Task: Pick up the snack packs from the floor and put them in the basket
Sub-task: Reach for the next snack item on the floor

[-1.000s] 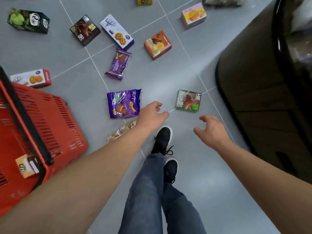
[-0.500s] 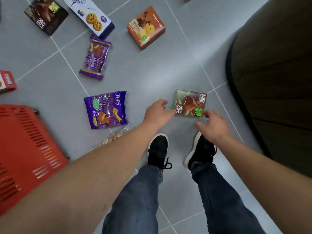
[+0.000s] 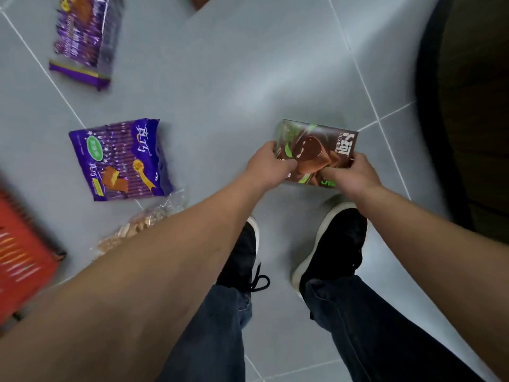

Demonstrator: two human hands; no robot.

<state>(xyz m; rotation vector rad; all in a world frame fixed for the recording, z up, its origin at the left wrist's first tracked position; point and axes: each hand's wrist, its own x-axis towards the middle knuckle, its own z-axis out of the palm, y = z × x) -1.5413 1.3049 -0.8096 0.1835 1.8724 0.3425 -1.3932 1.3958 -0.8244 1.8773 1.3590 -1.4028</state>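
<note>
A brown and green chocolate snack box (image 3: 316,144) lies on the grey floor just ahead of my feet. My left hand (image 3: 268,166) grips its left edge, thumb across the front. My right hand (image 3: 351,175) grips its lower right corner. A purple wafer pack (image 3: 118,159) lies on the floor to the left. Beside my left forearm a clear bag of biscuits (image 3: 137,227) shows partly. A second purple pack (image 3: 85,37) lies further off at the top left, blurred. The red basket (image 3: 22,260) stands at the left edge, only its corner in view.
A dark curved cabinet base (image 3: 468,119) runs down the right side, close to the box. My two black shoes (image 3: 336,241) stand on the tiles right behind the box. An orange-brown box corner (image 3: 199,0) peeks in at the top edge.
Both hands have closed on the brown and green box, which they only reached towards before. The view has dropped closer to the floor, and the basket has slid further out of view.
</note>
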